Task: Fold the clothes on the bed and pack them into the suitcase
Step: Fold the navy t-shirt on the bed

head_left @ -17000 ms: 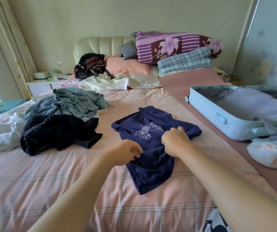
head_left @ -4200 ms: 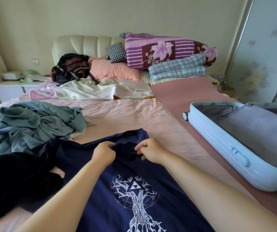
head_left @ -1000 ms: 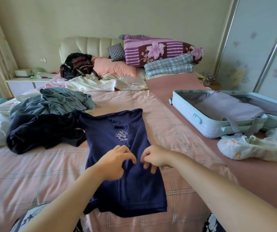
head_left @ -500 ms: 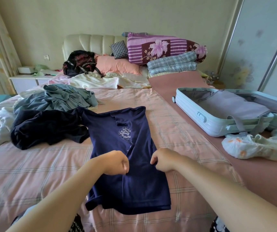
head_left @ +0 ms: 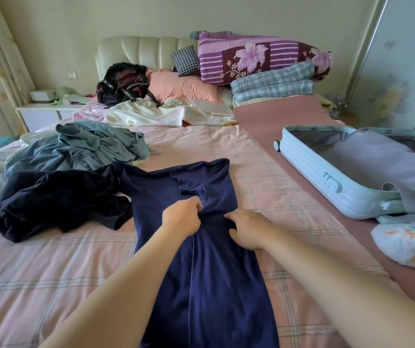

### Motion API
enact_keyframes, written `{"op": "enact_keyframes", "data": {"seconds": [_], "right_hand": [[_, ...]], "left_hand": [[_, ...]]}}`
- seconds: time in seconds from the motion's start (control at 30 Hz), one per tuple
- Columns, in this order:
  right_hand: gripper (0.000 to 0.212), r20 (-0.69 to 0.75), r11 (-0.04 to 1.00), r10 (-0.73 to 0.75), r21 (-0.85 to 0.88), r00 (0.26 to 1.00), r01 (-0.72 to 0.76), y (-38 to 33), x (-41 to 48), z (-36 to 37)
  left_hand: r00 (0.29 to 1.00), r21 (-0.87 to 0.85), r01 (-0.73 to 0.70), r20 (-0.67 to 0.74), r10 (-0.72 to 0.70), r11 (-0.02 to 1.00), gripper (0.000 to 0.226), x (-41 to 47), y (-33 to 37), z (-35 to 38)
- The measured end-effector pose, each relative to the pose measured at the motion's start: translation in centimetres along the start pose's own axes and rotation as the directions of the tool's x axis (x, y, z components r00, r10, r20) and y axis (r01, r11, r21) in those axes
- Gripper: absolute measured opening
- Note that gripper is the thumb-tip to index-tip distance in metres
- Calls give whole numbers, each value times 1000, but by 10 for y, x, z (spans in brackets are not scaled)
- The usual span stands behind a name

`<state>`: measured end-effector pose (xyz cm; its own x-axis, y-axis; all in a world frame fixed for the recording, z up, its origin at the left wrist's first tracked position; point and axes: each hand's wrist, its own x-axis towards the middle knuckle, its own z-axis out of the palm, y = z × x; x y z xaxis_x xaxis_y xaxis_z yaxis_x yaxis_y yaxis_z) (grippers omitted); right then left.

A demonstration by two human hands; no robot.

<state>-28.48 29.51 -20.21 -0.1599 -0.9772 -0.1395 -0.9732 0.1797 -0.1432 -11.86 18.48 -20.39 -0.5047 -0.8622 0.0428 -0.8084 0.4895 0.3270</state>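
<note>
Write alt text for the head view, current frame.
A left hand and a right hand pinch the middle of a navy shirt laid lengthwise on a pink checked bed. Unfolded clothes lie heaped to its left, and an open pale blue suitcase sits to its right.

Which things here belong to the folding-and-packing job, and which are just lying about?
Job: navy T-shirt, grey clothes pile, black garment, open suitcase.
Lying about: black backpack, orange pillow, checked cushion, folded quilts, white bundle beside suitcase.
</note>
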Motion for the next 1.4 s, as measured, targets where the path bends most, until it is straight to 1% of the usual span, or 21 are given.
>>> {"op": "enact_keyframes", "data": {"seconds": [0.07,0.13,0.17,0.2,0.27,0.33,0.43,0.5,0.57,0.67,0.73,0.8,0.87,0.93,1.03,1.07,1.13,1.23,1.3,1.37,1.4], "right_hand": [[47,-15,996,0,-84,1000,-1,1,11,-4],[32,-61,994,18,-103,998,-24,-3,26,-11],[27,-85,993,26,-113,996,-35,-6,34,-16],[25,-111,991,21,-131,994,-36,-8,43,-19],[27,-160,989,-12,-149,987,-12,-10,62,-23],[29,-193,993,-42,-113,980,20,-9,82,-23],[43,-168,998,-61,-28,984,57,-9,109,-17],[55,-144,997,-75,11,987,78,-10,123,-11],[64,-108,995,-90,26,990,93,-12,132,-5],[69,-58,994,-106,30,993,108,-14,144,7],[66,-37,994,-108,-7,993,108,-18,153,10],[59,-102,995,-75,-71,992,68,-29,163,4],[53,-225,991,-52,-134,973,22,-47,173,-8],[42,-308,990,-89,-134,947,49,-71,184,-16],[36,-279,977,-206,2,938,214,-116,196,-21],[39,-249,965,-238,49,939,258,-132,198,-21],[49,-192,949,-274,105,942,297,-164,205,-20],[67,-116,962,-249,85,962,259,-202,217,-12],[69,-160,978,-192,57,968,203,-219,227,-5],[59,-264,985,-158,27,952,170,-229,236,2],[46,-311,986,-145,31,939,163,-231,241,4]], "left_hand": [[990,32,-35,139,30,999,27,10,-13,-10],[953,25,-76,297,65,997,19,20,-20,-16],[954,37,-82,293,68,996,15,27,-20,-19],[969,42,-77,240,65,996,13,35,-20,-22],[993,34,-88,83,85,996,25,52,-20,-26],[986,106,-165,6,166,981,37,71,-21,-26],[963,379,-259,26,270,888,51,96,-23,-17],[961,437,-269,64,269,858,51,110,-30,-8],[964,396,-264,68,258,879,41,120,-41,-6],[970,321,-204,-60,234,925,35,132,-64,-14],[977,220,-211,29,209,952,40,133,-81,-19],[966,154,-246,116,229,957,50,128,-97,-25],[975,193,-221,40,218,956,54,125,-116,-37],[978,302,-154,-87,188,941,54,122,-135,-54],[968,431,35,-237,75,902,49,115,-167,-79],[968,445,110,-250,6,889,48,113,-177,-85],[973,453,202,-192,-127,868,50,110,-195,-93],[984,446,176,-72,-161,878,52,109,-209,-97],[990,401,141,-59,-128,905,53,107,-211,-98],[992,338,119,-85,-96,934,52,104,-211,-99],[990,306,110,-116,-78,946,50,103,-211,-100]]}}
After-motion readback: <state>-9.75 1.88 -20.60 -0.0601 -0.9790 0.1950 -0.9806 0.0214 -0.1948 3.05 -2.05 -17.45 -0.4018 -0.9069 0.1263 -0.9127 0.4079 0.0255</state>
